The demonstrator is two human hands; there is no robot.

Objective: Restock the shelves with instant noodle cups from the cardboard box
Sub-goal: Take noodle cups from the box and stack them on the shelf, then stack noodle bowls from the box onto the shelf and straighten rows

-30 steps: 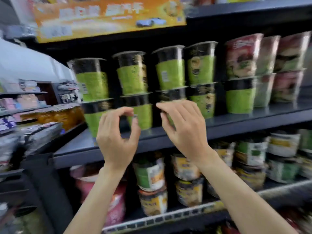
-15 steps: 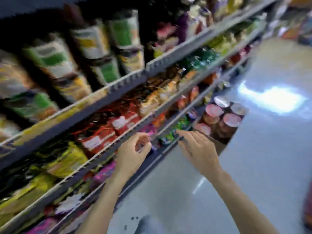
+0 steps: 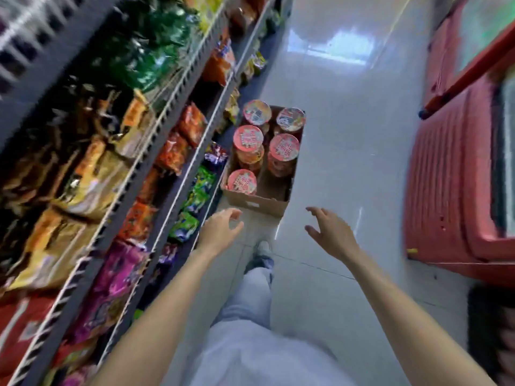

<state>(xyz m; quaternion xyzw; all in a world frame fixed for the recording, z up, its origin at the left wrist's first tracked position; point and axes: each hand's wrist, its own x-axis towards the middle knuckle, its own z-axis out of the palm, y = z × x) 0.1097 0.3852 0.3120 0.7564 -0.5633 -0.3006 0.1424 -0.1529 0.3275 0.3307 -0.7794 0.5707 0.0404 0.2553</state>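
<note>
Red-lidded instant noodle cups (image 3: 248,138) stood upright in an open cardboard box (image 3: 257,203) on the pale tiled floor (image 3: 348,162), five lids showing, the box just beside the base of the shelves (image 3: 156,135). Near the box's closest edge hung both hands, apart from it: the left hand (image 3: 220,232) with fingers spread and curled, holding nothing, the right hand (image 3: 331,235) likewise wide and empty. Snack packets (image 3: 178,151) crowded the shelves. Red chest freezers (image 3: 457,174) lined the aisle's other side.
</note>
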